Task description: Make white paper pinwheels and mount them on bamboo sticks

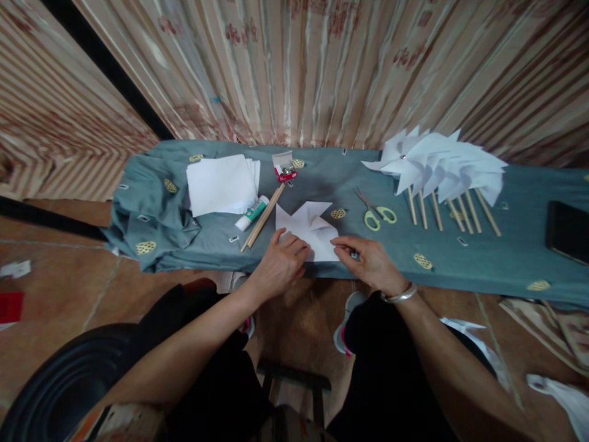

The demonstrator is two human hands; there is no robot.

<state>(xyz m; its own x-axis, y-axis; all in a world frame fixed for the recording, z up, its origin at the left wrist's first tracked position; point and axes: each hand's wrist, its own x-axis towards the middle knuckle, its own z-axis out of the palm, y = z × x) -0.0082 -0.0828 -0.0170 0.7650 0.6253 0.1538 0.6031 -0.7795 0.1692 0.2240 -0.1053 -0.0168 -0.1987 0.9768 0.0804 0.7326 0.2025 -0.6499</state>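
A white paper pinwheel piece [307,222], cut and partly folded into points, lies at the front edge of the cloth-covered table. My left hand [283,259] holds its lower left side, fingers bent over the paper. The thumb and finger of my right hand [368,261] pinch the right corner. A small dark thing shows at the right fingers; what it is I cannot make out. Green-handled scissors [378,216] lie with blades apart, right of the paper. Wooden sticks [263,218] and a glue stick [252,213] lie to the left.
A stack of white paper [222,184] lies at the left. Behind the sticks stands an open small red box [285,169] of metal pins. Several finished pinwheels on sticks [442,161] overlap at the right, and a dark phone-like object [568,230] lies at the far right.
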